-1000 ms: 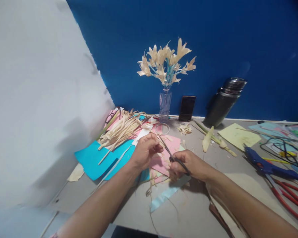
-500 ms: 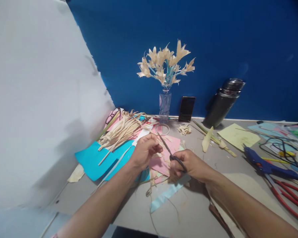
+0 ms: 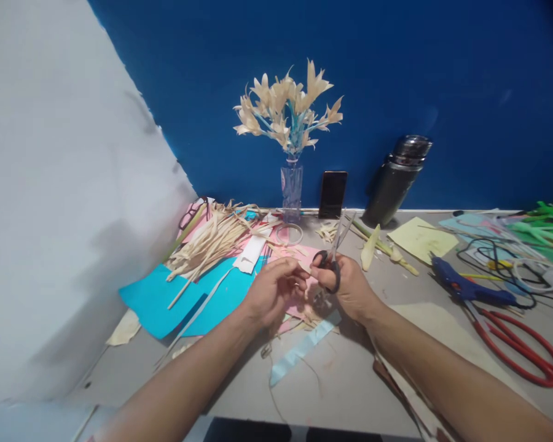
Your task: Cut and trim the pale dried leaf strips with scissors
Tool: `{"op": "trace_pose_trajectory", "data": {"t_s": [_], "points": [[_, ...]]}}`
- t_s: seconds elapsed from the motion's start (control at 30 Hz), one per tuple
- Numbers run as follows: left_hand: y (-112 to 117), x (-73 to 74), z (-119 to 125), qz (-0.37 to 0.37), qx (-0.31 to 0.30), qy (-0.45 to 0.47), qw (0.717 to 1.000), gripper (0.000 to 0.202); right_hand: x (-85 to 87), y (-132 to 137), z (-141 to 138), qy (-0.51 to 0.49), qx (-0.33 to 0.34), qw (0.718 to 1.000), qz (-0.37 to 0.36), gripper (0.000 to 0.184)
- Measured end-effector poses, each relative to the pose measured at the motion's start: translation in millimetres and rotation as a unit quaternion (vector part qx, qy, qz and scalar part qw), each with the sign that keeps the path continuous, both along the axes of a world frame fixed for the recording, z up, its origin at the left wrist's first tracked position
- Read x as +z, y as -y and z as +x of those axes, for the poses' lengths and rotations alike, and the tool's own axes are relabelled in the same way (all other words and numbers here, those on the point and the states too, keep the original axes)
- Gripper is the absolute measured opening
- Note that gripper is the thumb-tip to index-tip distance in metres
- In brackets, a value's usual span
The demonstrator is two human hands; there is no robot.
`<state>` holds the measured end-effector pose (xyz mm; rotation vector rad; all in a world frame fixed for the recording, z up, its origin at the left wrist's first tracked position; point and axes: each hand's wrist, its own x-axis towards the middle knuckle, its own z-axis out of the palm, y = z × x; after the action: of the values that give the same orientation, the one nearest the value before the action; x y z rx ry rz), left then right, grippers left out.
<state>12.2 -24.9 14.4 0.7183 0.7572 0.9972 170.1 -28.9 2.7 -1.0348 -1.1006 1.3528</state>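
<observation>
My left hand [image 3: 274,293] is closed, its fingertips pinching a small pale piece of husk [image 3: 306,268]. The thumb and finger of my right hand [image 3: 350,291] meet the other end of that piece. Black-handled scissors [image 3: 335,248] hang on the fingers of my right hand, their blades apart and pointing up, away from the piece. Under both hands lies a pink sheet [image 3: 299,301] strewn with pale scraps. A light blue ribbon strip [image 3: 304,350] rests on the table just in front.
Behind stand a clear bottle [image 3: 292,193] of pale husk flowers [image 3: 288,107], a phone [image 3: 333,194] and a dark flask [image 3: 396,181]. Dried strips [image 3: 212,239] lie on blue paper [image 3: 154,298] at left. To the right are a glue gun [image 3: 470,285] and red-handled scissors [image 3: 520,347].
The scissors have swung from pointing at my left hand to pointing upward, with blades spread. My right fingers have come to the husk piece at my left fingertips. The view has shifted right.
</observation>
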Motion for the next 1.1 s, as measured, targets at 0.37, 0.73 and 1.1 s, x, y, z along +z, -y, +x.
{"op": "trace_pose_trajectory", "data": {"t_s": [0.37,0.73,1.1], "points": [[5.8,-5.8,7.5,0.055,0.054,-0.084,0.993,0.024,-4.2,-0.6,-0.8,0.049,0.015,0.999,0.001,0.033],[6.8,-1.8,6.4,0.091,0.011,-0.131,0.987,0.02,-1.3,-3.3,3.3,-0.022,0.024,0.999,-0.027,0.035],[5.7,-5.0,3.7,0.051,-0.077,-0.074,0.993,0.028,5.0,0.3,4.3,-0.061,0.089,0.993,-0.037,0.028]]}}
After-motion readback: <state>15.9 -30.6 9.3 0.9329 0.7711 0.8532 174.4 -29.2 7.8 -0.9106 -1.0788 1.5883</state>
